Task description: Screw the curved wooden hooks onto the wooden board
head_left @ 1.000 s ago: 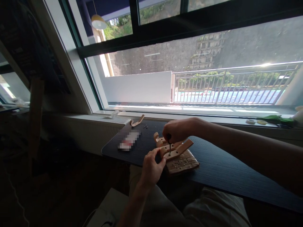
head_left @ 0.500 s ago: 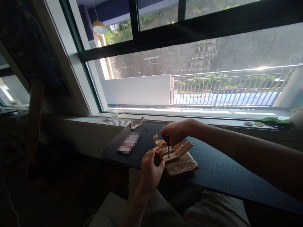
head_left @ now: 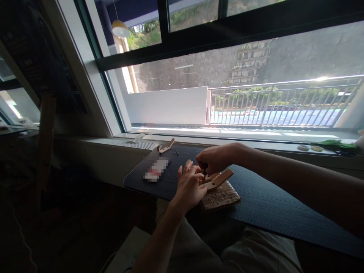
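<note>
Compared with the earlier pictures, the left hand (head_left: 190,185) has moved forward: before it pinched the near end of the wooden hook (head_left: 217,179) between thumb and fingers, now it lies flat over that end with the fingers stretched out and a little spread, pressing it down. The right hand (head_left: 214,158) has stayed almost in the same place, closed around the dark handle of a small screwdriver (head_left: 204,172), which stands nearly upright with its tip on the hook. The hook rests on a brown wooden block (head_left: 221,198) with many small marks on top, and this block lies near the front edge of the dark surface (head_left: 264,201). A second wooden piece seems to lie under the left hand, but the hand hides it and I cannot tell its shape. Further back on the surface, near the window, another wooden hook (head_left: 166,146) lies alone, and just beside it are a few small dark screws (head_left: 176,152). A flat pale packet (head_left: 156,169), blurred, lies to the left of the hands, well apart from the block. The surface stands against a white windowsill (head_left: 136,142) under a large window (head_left: 227,94) with dark frames; outside there is a metal railing (head_left: 284,106) and a grey wall. The room on the left side is dark.
</note>
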### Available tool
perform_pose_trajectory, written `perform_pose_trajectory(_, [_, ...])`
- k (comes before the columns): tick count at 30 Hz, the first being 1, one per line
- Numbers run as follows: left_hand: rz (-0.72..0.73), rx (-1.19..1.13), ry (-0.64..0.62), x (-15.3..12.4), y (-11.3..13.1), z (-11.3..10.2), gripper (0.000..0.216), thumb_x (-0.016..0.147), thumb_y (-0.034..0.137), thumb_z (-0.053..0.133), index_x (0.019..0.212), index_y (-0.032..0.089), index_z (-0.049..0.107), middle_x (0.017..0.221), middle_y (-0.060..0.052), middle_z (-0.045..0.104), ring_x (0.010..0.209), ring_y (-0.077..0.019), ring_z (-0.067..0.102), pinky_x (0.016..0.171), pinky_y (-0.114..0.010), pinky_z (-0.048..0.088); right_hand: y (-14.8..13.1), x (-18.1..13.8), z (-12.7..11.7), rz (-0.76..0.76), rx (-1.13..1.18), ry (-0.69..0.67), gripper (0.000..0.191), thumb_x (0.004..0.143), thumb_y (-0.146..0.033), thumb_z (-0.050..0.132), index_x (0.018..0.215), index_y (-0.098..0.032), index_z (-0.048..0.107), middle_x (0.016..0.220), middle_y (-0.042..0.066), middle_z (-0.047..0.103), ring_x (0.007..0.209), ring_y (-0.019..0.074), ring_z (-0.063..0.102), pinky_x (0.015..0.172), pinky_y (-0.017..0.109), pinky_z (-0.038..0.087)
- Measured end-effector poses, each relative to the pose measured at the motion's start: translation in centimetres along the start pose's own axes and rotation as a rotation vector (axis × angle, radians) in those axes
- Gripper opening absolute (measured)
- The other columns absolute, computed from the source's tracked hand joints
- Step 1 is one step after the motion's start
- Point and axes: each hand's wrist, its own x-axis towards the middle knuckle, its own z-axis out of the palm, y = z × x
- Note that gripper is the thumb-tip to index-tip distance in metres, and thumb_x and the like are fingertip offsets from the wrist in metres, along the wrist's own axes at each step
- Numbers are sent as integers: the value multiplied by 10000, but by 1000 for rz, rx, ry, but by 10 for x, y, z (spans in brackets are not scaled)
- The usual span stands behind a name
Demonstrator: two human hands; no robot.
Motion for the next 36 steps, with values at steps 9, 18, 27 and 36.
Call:
perform_pose_trajectory(9, [0, 12, -44, 5, 2, 3, 68, 688, 172, 665, 671, 230, 632, 1045, -4, 585, 1175, -241, 372, 1045, -478, 143, 0, 0, 1, 7, -38, -51, 243, 642, -186, 593, 863, -152, 688, 764, 59, 662, 644, 180, 549, 509, 277, 339])
perform_pose_trajectory(18, [16, 13, -65, 8, 3, 3, 132, 690, 111, 614, 597, 203, 596, 975, -22, 599, 1110, -235, 426, 1016, -466, 187, 5, 5, 2, 39, -8, -47, 175, 679, -239, 577, 779, -150, 690, 666, 60, 643, 591, 180, 538, 489, 282, 333])
perform_pose_trajectory(27, [-12, -7, -53, 9, 1, 8, 126, 679, 119, 622, 600, 218, 619, 949, -13, 600, 1102, -231, 430, 1043, -492, 140, 10, -3, -11, 25, 39, 2, 276, 656, -164, 598, 915, -201, 685, 837, 43, 677, 684, 170, 570, 528, 254, 368])
perform_pose_trajectory(36, [-9, 10, -55, 7, 2, 9, 83, 685, 153, 613, 635, 217, 627, 983, -19, 589, 1107, -242, 421, 1039, -505, 159, 10, -1, -5, -30, 52, 98, 204, 779, -227, 503, 818, -162, 693, 689, 61, 666, 582, 141, 543, 534, 258, 352])
